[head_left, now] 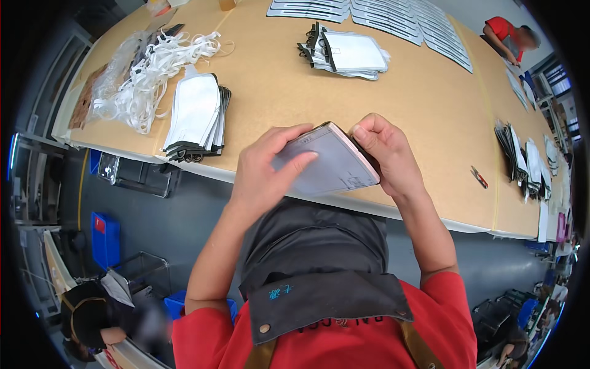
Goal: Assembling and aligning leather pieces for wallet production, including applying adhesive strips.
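Note:
A flat grey rectangular pouch with a pale pink edge is held over the near edge of the tan work table. My left hand grips its left side, fingers spread across the top face. My right hand pinches its upper right corner. A stack of similar white and black pouches lies on the table to the left, another stack farther back.
A tangle of white straps lies at the table's left end. Flat grey pieces are laid in rows at the back. More pouch stacks and small red-handled snips sit to the right. Another person in red works at the far right.

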